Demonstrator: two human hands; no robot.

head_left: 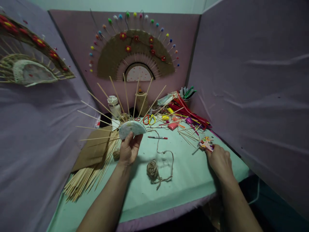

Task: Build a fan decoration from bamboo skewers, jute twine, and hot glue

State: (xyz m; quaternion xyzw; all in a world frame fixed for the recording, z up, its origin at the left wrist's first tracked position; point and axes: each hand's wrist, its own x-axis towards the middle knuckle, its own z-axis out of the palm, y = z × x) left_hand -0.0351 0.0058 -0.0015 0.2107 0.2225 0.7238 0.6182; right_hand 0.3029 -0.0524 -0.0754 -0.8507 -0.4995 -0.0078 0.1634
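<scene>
My left hand (pixel 130 149) pinches the lower edge of a pale, cloth-covered half-round fan base (pixel 131 128), thumb in front. Thin wooden sticks (pixel 111 112) spread out from its curved edge. Twine (pixel 157 141) trails from the base's right side down to a small ball of twine (pixel 152 169) on the table. At the right, my right hand (pixel 219 159) is closed around a multicoloured patterned tool (pixel 206 143) that looks like a glue gun, a thin grey piece by its left end. Its handle is mostly covered by my fingers.
Loose sticks (pixel 84 180) and brown cardboard (pixel 93 149) lie at left. A pen (pixel 157 138), scissors (pixel 152 120), a glass jar (pixel 114 106), a twine spool (pixel 141 103) and red strips (pixel 188 109) sit farther back. A finished fan (pixel 137 51) hangs on the back panel.
</scene>
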